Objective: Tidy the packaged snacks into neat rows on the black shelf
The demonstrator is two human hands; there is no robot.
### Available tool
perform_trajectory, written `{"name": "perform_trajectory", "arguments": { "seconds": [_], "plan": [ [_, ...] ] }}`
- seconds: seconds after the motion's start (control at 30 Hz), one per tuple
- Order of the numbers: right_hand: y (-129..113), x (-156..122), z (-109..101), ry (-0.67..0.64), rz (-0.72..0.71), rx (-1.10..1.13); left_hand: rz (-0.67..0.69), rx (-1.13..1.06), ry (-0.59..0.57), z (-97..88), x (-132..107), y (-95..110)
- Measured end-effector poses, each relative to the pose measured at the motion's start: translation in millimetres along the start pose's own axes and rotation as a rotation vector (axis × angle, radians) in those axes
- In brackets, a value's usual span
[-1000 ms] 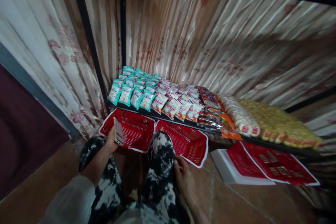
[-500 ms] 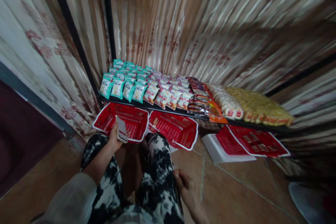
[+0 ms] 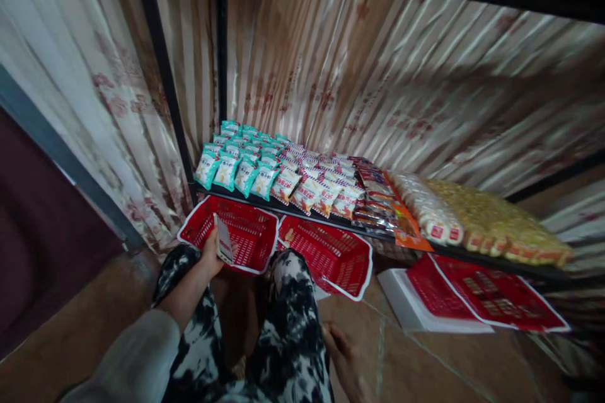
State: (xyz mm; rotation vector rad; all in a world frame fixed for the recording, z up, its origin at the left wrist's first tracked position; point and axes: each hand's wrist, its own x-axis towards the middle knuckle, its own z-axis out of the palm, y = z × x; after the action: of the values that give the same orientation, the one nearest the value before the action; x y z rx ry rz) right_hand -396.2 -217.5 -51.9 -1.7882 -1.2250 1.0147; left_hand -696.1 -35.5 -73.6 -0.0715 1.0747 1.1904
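Note:
My left hand (image 3: 211, 252) is closed round a smartphone (image 3: 224, 239), its lit screen facing up, above the left red basket (image 3: 253, 233). Beside my right knee, my right hand (image 3: 341, 352) hangs low with loosely bent fingers, thumb apart, and no object showing in it; it is dim and slightly blurred. A second red basket (image 3: 347, 252) with a white rim stands in front of that knee, holding a small tan item. Just above the baskets, a black shelf (image 3: 255, 203) bears rows of teal snack bags (image 3: 227, 170) and white-and-red snack bags (image 3: 305, 192).
Farther right on the shelf lie brown packets (image 3: 375, 201), white rolls (image 3: 430, 214) and yellow packs (image 3: 501, 220). Another red basket (image 3: 501, 293) leans by a white box (image 3: 406, 302) on the tiled floor. Dark posts (image 3: 222, 44) and a pleated curtain (image 3: 302, 63) stand behind.
The view has shifted, so shelf and baskets sit lower and farther right in the picture. The phone stays in my left hand; my right hand remains by the knee.

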Motion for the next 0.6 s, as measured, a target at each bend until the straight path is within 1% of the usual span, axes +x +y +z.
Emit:
{"name": "perform_trajectory", "arguments": {
  "seconds": [0.03, 0.07, 0.1, 0.13, 0.2, 0.27, 0.33, 0.37, 0.43, 0.53, 0.6],
  "plan": [
    [-1.0, -0.1, -4.7, -0.097, -0.002, 0.001, -0.011, 0.017, 0.024, 0.3, 4.9, 2.3],
    [-2.5, 0.0, -8.5, -0.163, 0.005, 0.01, -0.021, 0.031, 0.045, 0.6, 9.6, 4.7],
    [-4.6, 0.5, -10.7, -0.182, 0.017, 0.023, -0.027, 0.042, 0.057, 0.9, 14.0, 7.3],
    [-6.9, 1.9, -10.9, -0.147, 0.037, 0.039, -0.033, 0.049, 0.059, 1.2, 18.1, 9.9],
    [-10.5, 7.4, -5.4, 0.014, 0.099, 0.064, -0.047, 0.06, 0.052, 1.3, 25.1, 15.7],
    [-10.8, 15.1, 5.7, 0.171, 0.209, 0.058, -0.073, 0.094, 0.066, 0.7, 31.4, 22.3],
    [-7.3, 21.6, 18.0, 0.265, 0.322, 0.029, -0.106, 0.148, 0.102, -0.6, 37.7, 29.6],
    [-4.8, 23.7, 23.4, 0.279, 0.355, 0.021, -0.117, 0.178, 0.12, -1.4, 40.8, 33.4],
    [-0.6, 25.0, 31.0, 0.244, 0.347, 0.038, -0.128, 0.231, 0.145, -3.3, 46.8, 40.8],
    [-1.4, 21.1, 35.0, 0.155, 0.231, 0.076, -0.16, 0.286, 0.172, -6.8, 53.1, 49.7],
    [-6.2, 16.8, 34.4, 0.113, 0.176, 0.046, -0.198, 0.306, 0.172, -9.6, 54.8, 53.7]
  ]
}}
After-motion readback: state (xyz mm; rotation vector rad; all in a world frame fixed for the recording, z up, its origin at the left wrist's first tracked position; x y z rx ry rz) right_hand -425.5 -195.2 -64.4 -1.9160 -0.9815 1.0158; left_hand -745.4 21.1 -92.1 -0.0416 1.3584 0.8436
